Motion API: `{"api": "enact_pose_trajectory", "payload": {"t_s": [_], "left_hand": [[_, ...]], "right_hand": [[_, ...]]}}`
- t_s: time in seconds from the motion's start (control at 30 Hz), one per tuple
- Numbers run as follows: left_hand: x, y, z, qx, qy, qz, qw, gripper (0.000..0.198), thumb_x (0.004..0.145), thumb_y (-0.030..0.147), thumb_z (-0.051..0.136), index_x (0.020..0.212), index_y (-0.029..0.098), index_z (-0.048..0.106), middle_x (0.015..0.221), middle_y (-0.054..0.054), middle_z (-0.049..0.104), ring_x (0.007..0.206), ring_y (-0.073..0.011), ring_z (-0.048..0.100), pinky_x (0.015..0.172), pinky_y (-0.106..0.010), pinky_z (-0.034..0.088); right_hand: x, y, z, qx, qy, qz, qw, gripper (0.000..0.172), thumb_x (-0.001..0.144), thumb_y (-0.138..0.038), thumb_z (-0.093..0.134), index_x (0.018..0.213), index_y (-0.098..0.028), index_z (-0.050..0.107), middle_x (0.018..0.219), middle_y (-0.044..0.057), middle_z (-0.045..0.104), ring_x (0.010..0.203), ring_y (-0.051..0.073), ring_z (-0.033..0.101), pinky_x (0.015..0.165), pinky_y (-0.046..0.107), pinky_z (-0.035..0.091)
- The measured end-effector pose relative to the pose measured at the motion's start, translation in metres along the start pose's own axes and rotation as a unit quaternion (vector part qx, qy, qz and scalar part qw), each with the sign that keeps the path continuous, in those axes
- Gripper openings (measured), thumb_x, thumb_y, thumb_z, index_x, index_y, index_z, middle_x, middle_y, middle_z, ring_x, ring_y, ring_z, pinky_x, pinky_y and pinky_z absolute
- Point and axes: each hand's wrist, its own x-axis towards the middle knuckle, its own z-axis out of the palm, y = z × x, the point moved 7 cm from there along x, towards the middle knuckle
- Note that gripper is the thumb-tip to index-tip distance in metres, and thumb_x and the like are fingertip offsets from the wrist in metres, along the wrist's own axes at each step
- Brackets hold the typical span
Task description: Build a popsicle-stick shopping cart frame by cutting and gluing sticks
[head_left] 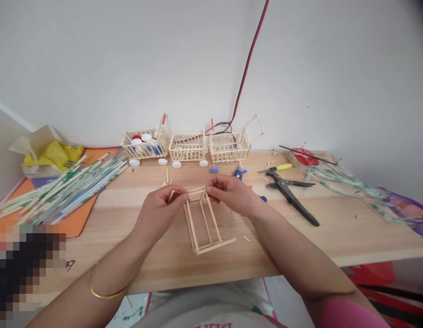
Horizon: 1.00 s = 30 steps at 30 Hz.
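Observation:
A small box-shaped frame of thin wooden sticks [214,245] is held over the table in front of me. My left hand [160,209] pinches its far left corner between thumb and fingers. At the far right corner, my right hand [232,193] is closed on the same frame. A short crosspiece spans between my fingertips, and a longer stick juts out to the right at the near end. Behind my right hand lies a blue-capped tube or bottle [238,174], partly hidden. Three stick-built carts stand at the back: the left [127,139], middle [187,136] and right one [228,142].
Wrapped sticks [78,187] lie on orange sheets at left, near a yellow bag [57,155]. Black cutters [293,196], a yellow-handled screwdriver [283,167], a red-lined bowl [305,157] and empty wrappers [355,182] lie at right. Stick scraps dot the wooden table [157,264].

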Motion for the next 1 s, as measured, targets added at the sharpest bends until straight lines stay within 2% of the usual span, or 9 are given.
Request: {"api": "enact_pose_trajectory", "payload": {"t_s": [0.13, 0.3, 0.43, 0.57, 0.73, 0.87, 1.0], "left_hand": [[0.000, 0.001, -0.001, 0.010, -0.006, -0.006, 1.000, 0.021, 0.075, 0.037, 0.059, 0.074, 0.018, 0.065, 0.046, 0.006, 0.041, 0.047, -0.0100, 0.031, 0.048, -0.023, 0.023], [0.000, -0.001, -0.001, 0.010, -0.004, 0.004, 1.000, 0.019, 0.078, 0.035, 0.054, 0.081, 0.019, 0.063, 0.062, 0.002, 0.061, 0.047, -0.0094, 0.031, 0.047, -0.022, 0.025], [-0.001, -0.001, -0.001, 0.031, 0.001, -0.004, 1.000, 0.018, 0.076, 0.036, 0.057, 0.077, 0.018, 0.063, 0.054, 0.003, 0.055, 0.046, -0.0097, 0.032, 0.047, -0.022, 0.023], [-0.002, 0.004, -0.001, 0.041, 0.004, 0.005, 0.999, 0.018, 0.073, 0.035, 0.060, 0.074, 0.017, 0.064, 0.059, 0.002, 0.059, 0.051, -0.0105, 0.039, 0.051, -0.022, 0.027], [-0.001, 0.004, -0.001, 0.051, 0.004, 0.007, 0.999, 0.018, 0.073, 0.035, 0.060, 0.071, 0.017, 0.064, 0.055, 0.003, 0.053, 0.053, -0.0107, 0.038, 0.052, -0.022, 0.027], [0.002, -0.001, 0.001, 0.001, -0.009, -0.007, 1.000, 0.020, 0.072, 0.036, 0.062, 0.069, 0.017, 0.064, 0.052, 0.004, 0.047, 0.050, -0.0093, 0.034, 0.049, -0.023, 0.023], [0.002, -0.007, 0.005, -0.087, -0.023, -0.051, 0.995, 0.020, 0.068, 0.034, 0.066, 0.069, 0.015, 0.062, 0.055, 0.004, 0.050, 0.047, -0.0071, 0.029, 0.046, -0.022, 0.019]], "right_hand": [[0.000, -0.001, 0.000, -0.014, 0.013, -0.005, 1.000, 0.019, 0.081, -0.034, 0.058, 0.079, -0.016, 0.058, 0.066, -0.002, 0.057, 0.060, 0.009, 0.053, 0.057, 0.022, 0.042], [-0.001, -0.005, 0.000, -0.042, 0.029, 0.000, 0.999, 0.017, 0.080, -0.033, 0.058, 0.076, -0.016, 0.057, 0.066, -0.002, 0.057, 0.061, 0.009, 0.055, 0.059, 0.023, 0.043], [-0.002, -0.009, 0.001, -0.061, 0.040, -0.013, 0.997, 0.015, 0.080, -0.031, 0.058, 0.076, -0.017, 0.056, 0.066, -0.002, 0.058, 0.062, 0.010, 0.056, 0.060, 0.023, 0.044], [-0.003, -0.009, 0.000, -0.067, 0.042, -0.017, 0.997, 0.014, 0.080, -0.031, 0.057, 0.077, -0.017, 0.057, 0.066, -0.002, 0.059, 0.063, 0.010, 0.057, 0.060, 0.023, 0.044], [-0.004, -0.014, 0.001, -0.094, 0.038, -0.037, 0.994, 0.015, 0.081, -0.030, 0.055, 0.077, -0.016, 0.057, 0.066, -0.002, 0.056, 0.060, 0.009, 0.052, 0.056, 0.021, 0.041], [-0.005, -0.016, 0.001, -0.104, 0.041, -0.041, 0.993, 0.013, 0.081, -0.029, 0.054, 0.077, -0.016, 0.056, 0.066, -0.002, 0.057, 0.062, 0.009, 0.053, 0.058, 0.022, 0.042], [-0.005, -0.012, 0.001, -0.086, 0.040, -0.035, 0.995, 0.012, 0.081, -0.029, 0.055, 0.077, -0.017, 0.057, 0.069, -0.001, 0.060, 0.066, 0.011, 0.058, 0.061, 0.023, 0.045]]}}
